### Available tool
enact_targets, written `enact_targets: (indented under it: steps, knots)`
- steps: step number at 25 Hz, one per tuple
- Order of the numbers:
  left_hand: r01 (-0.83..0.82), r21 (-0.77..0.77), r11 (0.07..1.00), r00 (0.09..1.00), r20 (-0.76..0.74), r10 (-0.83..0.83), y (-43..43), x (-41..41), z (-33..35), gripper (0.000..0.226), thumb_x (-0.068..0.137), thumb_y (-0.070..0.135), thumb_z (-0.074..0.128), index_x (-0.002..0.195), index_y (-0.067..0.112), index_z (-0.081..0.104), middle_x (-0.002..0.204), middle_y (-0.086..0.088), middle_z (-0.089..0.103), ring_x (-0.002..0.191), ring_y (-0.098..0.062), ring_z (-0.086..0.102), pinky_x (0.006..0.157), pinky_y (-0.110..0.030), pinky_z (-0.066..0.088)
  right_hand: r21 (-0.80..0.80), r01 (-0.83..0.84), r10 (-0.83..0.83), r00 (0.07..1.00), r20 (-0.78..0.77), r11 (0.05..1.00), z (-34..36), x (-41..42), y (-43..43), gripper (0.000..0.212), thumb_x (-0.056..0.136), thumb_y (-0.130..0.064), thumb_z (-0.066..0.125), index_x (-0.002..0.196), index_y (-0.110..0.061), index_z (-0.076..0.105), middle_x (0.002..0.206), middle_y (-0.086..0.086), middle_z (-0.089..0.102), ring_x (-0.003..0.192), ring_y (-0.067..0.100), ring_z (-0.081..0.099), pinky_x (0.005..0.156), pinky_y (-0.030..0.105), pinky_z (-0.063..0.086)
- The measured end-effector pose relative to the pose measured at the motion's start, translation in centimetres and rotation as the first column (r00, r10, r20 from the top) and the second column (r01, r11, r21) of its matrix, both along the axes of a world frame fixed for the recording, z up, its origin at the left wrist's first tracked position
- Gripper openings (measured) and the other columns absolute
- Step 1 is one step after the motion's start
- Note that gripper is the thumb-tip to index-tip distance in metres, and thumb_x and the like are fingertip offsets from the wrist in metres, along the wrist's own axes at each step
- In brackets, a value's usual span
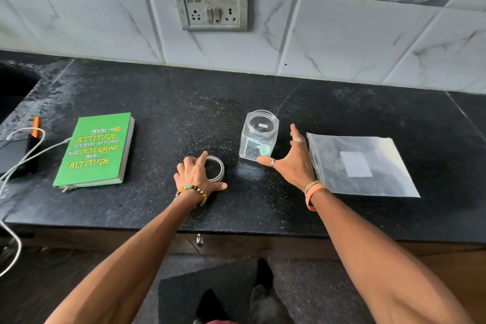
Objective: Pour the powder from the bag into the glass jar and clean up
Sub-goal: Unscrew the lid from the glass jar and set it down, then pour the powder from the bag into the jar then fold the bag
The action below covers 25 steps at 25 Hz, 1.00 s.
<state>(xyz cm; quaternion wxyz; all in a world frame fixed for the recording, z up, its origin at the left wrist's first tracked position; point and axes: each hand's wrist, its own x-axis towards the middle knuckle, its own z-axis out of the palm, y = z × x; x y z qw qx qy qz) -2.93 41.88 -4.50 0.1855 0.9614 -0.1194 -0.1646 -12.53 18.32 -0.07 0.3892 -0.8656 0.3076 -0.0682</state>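
Note:
A clear glass jar [259,135] stands upright and uncapped on the black counter [263,205], and I cannot tell if anything is in it. Its round clear lid [216,169] lies flat to the jar's left. My left hand [196,176] covers the lid, index finger on its far rim and thumb along its near side. My right hand [292,160] is spread open just right of the jar, thumb tip touching the jar's lower front. A clear plastic bag [360,166] with a white label lies flat right of that hand.
A green notebook [96,150] lies at the left. Further left are a dark device with an orange item [35,126] and a white cable [15,171]. A sink edge [18,81] is at the far left. The tiled wall carries a switch panel [213,2].

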Motion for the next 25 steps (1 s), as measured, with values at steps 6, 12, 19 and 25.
enact_targets:
  steps: [6,12,19,25]
  knots:
    - [-0.042,-0.133,0.990,0.991,0.118,0.058,-0.4,-1.9,0.0,0.129,0.052,0.089,0.058,0.152,0.026,0.005,0.160,-0.007,0.005,0.147,-0.034,0.005,0.115,-0.054,0.015,-0.474,0.172,-0.267,0.954,-0.139,0.864,-1.2,-5.3,-4.1,0.045,0.094,-0.044,0.063,0.122,-0.008,0.065,0.127,0.014,0.058,0.118,0.035,0.055,0.095,0.045,0.047]
    - [0.296,-0.482,0.825,0.826,0.563,0.033,-4.1,-6.2,1.9,0.088,0.081,0.063,0.058,0.148,0.013,0.030,0.157,-0.012,0.019,0.148,-0.031,0.013,0.116,-0.048,0.017,-0.507,0.042,-0.259,0.894,-0.367,0.861,-2.2,-6.9,-6.7,0.032,0.097,-0.039,0.059,0.105,-0.010,0.069,0.113,0.011,0.069,0.104,0.032,0.065,0.082,0.040,0.055]
    - [0.387,-0.715,0.581,0.922,0.311,-0.231,-14.3,-10.4,5.8,0.034,0.088,0.034,0.067,0.119,0.020,0.060,0.112,0.003,0.060,0.091,-0.007,0.064,0.081,-0.034,0.055,-0.495,0.103,-0.258,0.932,-0.255,0.863,-0.6,-7.4,-8.8,0.024,0.100,-0.026,0.050,0.107,-0.008,0.064,0.108,0.013,0.071,0.098,0.034,0.067,0.072,0.037,0.047]
    - [-0.306,-0.641,0.704,0.855,-0.511,-0.093,-24.7,-8.9,9.4,0.062,0.074,0.061,0.069,0.106,0.008,0.064,0.083,-0.001,0.069,0.078,-0.022,0.073,0.075,-0.041,0.061,-0.422,0.170,-0.194,0.981,-0.016,0.890,3.5,-10.7,-9.5,0.008,0.096,-0.024,0.063,0.094,-0.018,0.059,0.092,0.004,0.072,0.085,0.027,0.067,0.066,0.029,0.038]
